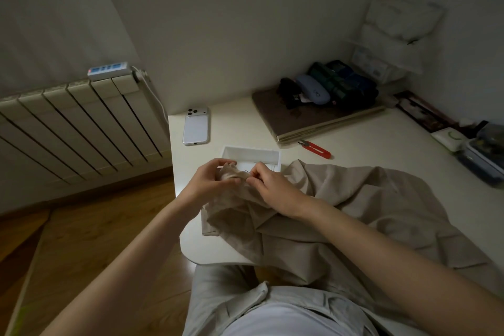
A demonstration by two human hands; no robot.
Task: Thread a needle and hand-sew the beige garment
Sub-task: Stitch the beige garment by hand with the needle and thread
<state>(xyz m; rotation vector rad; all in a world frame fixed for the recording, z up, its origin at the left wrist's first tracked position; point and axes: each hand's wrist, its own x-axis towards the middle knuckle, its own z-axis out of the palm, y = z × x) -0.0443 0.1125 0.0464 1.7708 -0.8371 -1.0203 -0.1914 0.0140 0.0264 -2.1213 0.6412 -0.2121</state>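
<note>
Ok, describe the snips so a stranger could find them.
On the white table, find the brown pad at the back. The snips lie just in front of it, right of the white tray. They are the only bright red thing there.

The off-white surface (381, 142) carries:
- a white smartphone (195, 127), screen down, at the far left corner
- a shallow white open box (245, 155), nearer the front edge than the smartphone
- red-handled thread snips (317, 150), right of the box
- a flat brown pad (308, 120), towards the wall
- a small white device with a green ring (448, 137), at the right edge
- a crumpled beige fabric garment (354, 207), overhanging the near edge
</note>
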